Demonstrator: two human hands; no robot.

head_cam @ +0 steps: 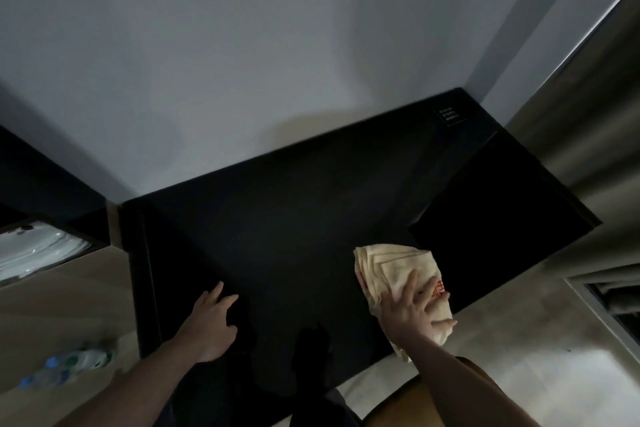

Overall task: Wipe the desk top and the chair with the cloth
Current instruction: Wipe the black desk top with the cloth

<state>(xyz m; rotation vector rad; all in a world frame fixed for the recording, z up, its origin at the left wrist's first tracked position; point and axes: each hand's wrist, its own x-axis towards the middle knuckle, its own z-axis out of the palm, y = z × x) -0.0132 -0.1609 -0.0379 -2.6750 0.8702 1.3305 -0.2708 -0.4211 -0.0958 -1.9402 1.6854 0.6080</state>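
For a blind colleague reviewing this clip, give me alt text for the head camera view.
The right hand presses a cream cloth flat on a black desk top near its front edge, while the left hand rests open on the desk. A pale wall rises behind.

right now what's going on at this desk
A person is wiping the black desk top. The right hand presses a folded cream cloth flat near the front right edge. The left hand rests on the desk near the front left, holding nothing.
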